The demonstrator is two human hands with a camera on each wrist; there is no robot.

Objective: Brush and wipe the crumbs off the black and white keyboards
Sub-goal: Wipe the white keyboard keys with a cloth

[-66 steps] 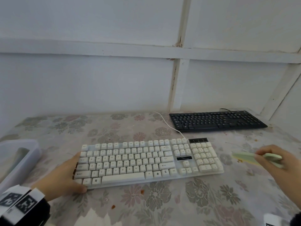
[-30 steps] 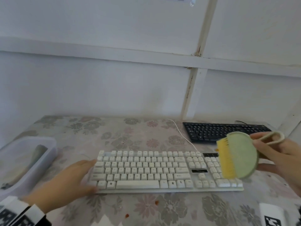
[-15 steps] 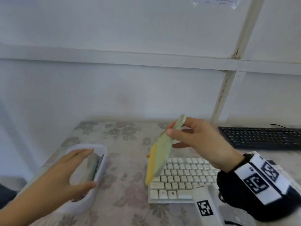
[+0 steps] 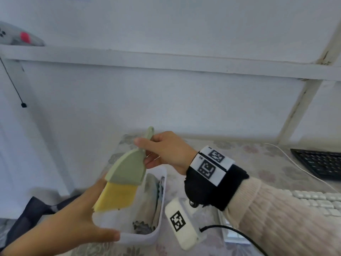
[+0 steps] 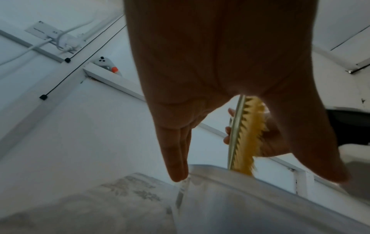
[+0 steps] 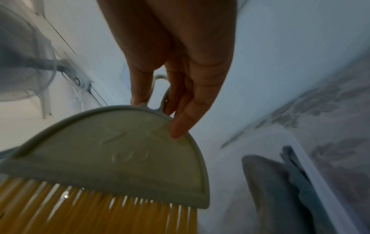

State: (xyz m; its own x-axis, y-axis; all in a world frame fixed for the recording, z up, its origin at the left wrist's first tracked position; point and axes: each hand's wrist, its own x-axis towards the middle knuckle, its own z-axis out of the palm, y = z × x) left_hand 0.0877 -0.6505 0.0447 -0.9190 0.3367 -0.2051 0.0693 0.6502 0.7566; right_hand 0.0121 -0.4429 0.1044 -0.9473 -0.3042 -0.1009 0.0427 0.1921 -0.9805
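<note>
My right hand (image 4: 145,152) pinches the loop handle of a green brush (image 4: 129,169) with yellow bristles and holds it tilted, bristles down, over a translucent white bin (image 4: 162,196) at the table's left end. The right wrist view shows thumb and fingers (image 6: 176,129) on the brush (image 6: 120,150). My left hand (image 4: 83,218) spans the bin's near left corner with straight fingers, thumb along the front wall. The left wrist view shows the bin rim (image 5: 270,178) under those fingers (image 5: 176,174). The white keyboard (image 4: 313,200) and black keyboard (image 4: 321,163) lie far right, partly cut off.
A folded grey cloth (image 4: 147,209) lies inside the bin, also seen as the cloth (image 6: 270,190) in the right wrist view. A white cable (image 4: 295,163) crosses the floral tablecloth (image 4: 258,169). Dark fabric (image 4: 33,209) sits beyond the table's left edge. The wall stands close behind.
My right hand carried the brush from beside the white keyboard leftward to above the bin. My left hand left the keyboard and went to the bin. The view swung left.
</note>
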